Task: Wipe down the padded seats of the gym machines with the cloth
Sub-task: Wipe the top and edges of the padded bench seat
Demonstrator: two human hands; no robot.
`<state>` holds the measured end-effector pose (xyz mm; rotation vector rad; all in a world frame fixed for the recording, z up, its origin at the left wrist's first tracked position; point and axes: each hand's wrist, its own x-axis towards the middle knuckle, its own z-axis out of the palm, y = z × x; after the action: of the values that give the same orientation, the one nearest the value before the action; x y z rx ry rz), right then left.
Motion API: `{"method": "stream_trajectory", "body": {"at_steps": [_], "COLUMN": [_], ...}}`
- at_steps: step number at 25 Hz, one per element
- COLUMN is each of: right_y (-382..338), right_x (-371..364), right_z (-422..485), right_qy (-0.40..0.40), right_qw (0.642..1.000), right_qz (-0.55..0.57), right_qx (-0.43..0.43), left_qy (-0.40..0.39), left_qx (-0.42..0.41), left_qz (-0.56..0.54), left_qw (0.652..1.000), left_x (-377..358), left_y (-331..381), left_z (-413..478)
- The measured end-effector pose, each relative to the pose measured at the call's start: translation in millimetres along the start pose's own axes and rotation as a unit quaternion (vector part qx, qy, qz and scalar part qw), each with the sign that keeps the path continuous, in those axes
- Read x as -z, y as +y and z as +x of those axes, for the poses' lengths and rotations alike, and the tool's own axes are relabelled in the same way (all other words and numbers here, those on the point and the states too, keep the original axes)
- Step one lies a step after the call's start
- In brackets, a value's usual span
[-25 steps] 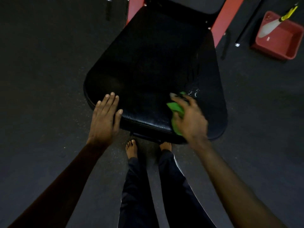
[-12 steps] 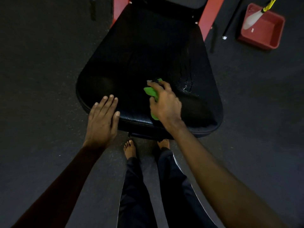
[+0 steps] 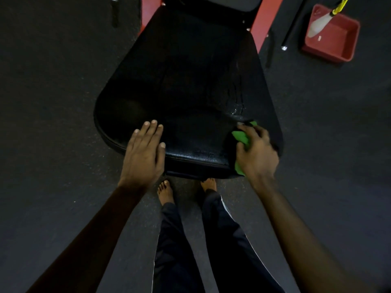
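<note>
1. The green cloth (image 3: 241,137) is gripped by the curled fingers of the right hand (image 3: 257,154) at the black padded seat's (image 3: 186,81) near right corner.
2. The left hand (image 3: 142,154) is laid flat, fingers straight, on the near left edge.

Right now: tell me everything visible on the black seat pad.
The black seat pad is a wide cushion with rounded corners. It looks like textured vinyl, with a piped seam along the near edge and a red frame at its far end. A wet, glistening streak shows on its right side. The left hand rests flat on its near left edge; the right hand presses a green cloth on its near right corner.
</note>
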<state>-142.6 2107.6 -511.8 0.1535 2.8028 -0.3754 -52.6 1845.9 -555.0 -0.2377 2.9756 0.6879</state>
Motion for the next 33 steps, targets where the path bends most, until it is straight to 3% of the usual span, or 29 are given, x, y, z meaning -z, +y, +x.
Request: {"method": "stream_trajectory", "body": {"at_steps": [3,6,11,18,22,25,30,33], "right_y": [-32.1,1.1,82.2,54.5,45.3,-2.1,-119.5,-86.4], "right_x": [-16.2,-4.0,17.3,10.1,17.5,2.9,-38.1,-29.1], "right_z": [1.9,0.2,14.6,100.5,45.6,18.2,-4.1,7.4], "right_qy": [-0.031,-0.053,0.010,0.000,-0.026,-0.051,-0.127,-0.120], "right_qw": [0.995,0.989,0.999,0.995,0.998,0.998,0.978,0.976], "right_qz": [-0.001,0.013,0.027,0.040,0.008,0.023,0.073,0.059], "right_qx": [0.091,0.139,-0.028,-0.087,-0.056,-0.039,0.149,0.175], "left_qy": [-0.021,-0.038,-0.039,-0.041,-0.037,-0.019,0.001,-0.005], "left_qx": [-0.071,-0.087,-0.089,-0.076,-0.079,-0.063,-0.049,-0.065], "left_qz": [-0.004,0.002,0.064,0.059,0.040,0.035,0.072,0.072], "left_qw": [0.997,0.995,0.993,0.995,0.995,0.997,0.996,0.995], "left_x": [-12.9,-22.0,-24.7,-24.5,-22.0,-14.0,-3.1,-4.6], "left_y": [24.3,40.2,40.8,43.1,42.9,26.6,-17.6,-17.6], "left_z": [7.3,9.0,7.7,6.5,8.2,8.1,5.5,6.8]}}
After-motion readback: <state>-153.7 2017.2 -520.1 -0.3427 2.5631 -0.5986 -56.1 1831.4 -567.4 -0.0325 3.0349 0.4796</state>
